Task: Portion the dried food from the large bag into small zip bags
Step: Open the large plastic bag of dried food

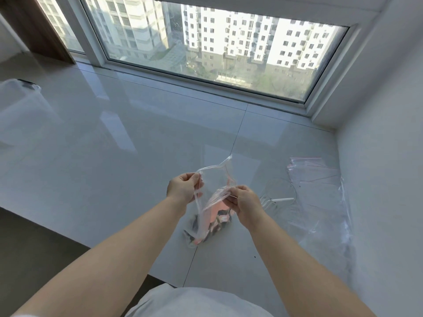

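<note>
A clear small zip bag (216,177) with a pink-red zip strip is held up over the white sill, its mouth pulled apart. My left hand (183,187) pinches the bag's left rim. My right hand (243,202) pinches the right rim, where the plastic is bunched. Under the hands, on the sill, lies a clear bag of dried food (206,227) with dark and pinkish pieces inside. To the right lies a flat stack of empty zip bags (313,172) with red strips.
The wide white tiled sill (114,145) runs under a large window (217,46). A big sheet of clear plastic packaging (325,216) and a thin white stick (282,199) lie at the right by the wall (384,156). A translucent container (20,92) stands far left.
</note>
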